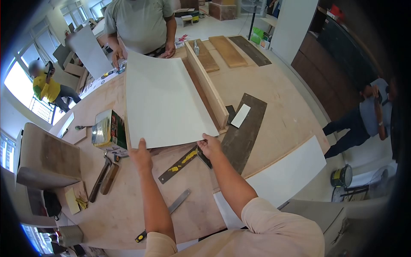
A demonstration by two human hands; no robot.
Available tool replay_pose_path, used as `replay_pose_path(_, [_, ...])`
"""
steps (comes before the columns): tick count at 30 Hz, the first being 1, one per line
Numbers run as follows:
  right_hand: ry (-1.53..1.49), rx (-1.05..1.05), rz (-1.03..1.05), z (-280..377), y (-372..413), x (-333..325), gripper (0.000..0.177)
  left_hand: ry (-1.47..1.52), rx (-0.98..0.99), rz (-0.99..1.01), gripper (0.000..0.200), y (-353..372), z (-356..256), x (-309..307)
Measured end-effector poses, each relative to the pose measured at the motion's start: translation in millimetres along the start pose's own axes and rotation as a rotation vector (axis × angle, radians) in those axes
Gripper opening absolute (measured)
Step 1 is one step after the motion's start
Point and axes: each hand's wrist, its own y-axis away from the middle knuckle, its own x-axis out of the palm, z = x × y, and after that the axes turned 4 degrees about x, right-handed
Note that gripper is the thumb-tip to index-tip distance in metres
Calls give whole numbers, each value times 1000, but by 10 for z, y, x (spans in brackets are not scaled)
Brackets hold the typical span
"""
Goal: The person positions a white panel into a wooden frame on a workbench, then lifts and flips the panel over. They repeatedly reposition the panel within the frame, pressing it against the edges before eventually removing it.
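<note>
A large white sheet (167, 103), slightly curved, lies over a wooden frame with a raised side board (207, 83). My left hand (140, 155) pinches its near left corner, thumb on top. At the near right corner my right hand (209, 146) grips the edge, fingers partly hidden under it. Below the sheet's near edge lies a dark flat strip with yellow smears (180, 165), close to my right hand. A square can (109, 130) stands left of the sheet. Nearer me rests a metal blade with a black and yellow handle (180, 200).
A hammer (99, 177) and a wooden-handled tool (110, 177) lie at left. On the right are a dark board (244, 132), a small white piece (240, 115) and a white panel (287, 171). One person (139, 25) stands across the table (282, 98); others stand left and right.
</note>
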Motion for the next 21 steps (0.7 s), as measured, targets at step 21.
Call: replay_pose_path(21, [648,184,412,247,29,411,46,293,56,50,48,1303,-963,-2233])
